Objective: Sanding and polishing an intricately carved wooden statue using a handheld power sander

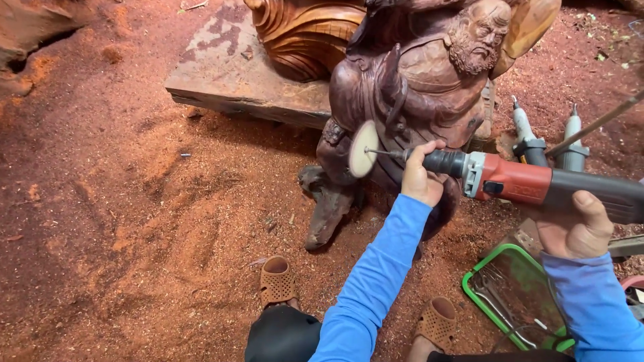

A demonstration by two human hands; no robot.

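Both hands gripped one power tool, a red and grey die grinder (530,184) held level across the right of the view. Nearest the camera, the right hand (575,228) was closed around the dark rear body of the grinder, thumb lying over the top. Further forward, the left hand (421,177) was wrapped tight around the black nose of the tool, just behind the thin shaft. Both arms wore bright blue sleeves.

At the bottom edge, two tan perforated sandals (277,281) stood on the sawdust floor (134,221), which was reddish and loose all around. Just right of them, below the right hand, lay a green-rimmed tray (477,289) with thin metal tools in it.

On the end of the shaft sat a round pale buffing wheel (363,149), touching the dark side of a carved wooden statue (416,87) of a bearded figure. That statue stood upright on the floor, its gnarled base reaching toward the sandals.

Beside the statue, to the right and behind the grinder, two grey tools (550,137) stood upright, close together. Behind the statue lay a flat wooden slab (228,74), carrying another carving (305,33) with curved ridges.
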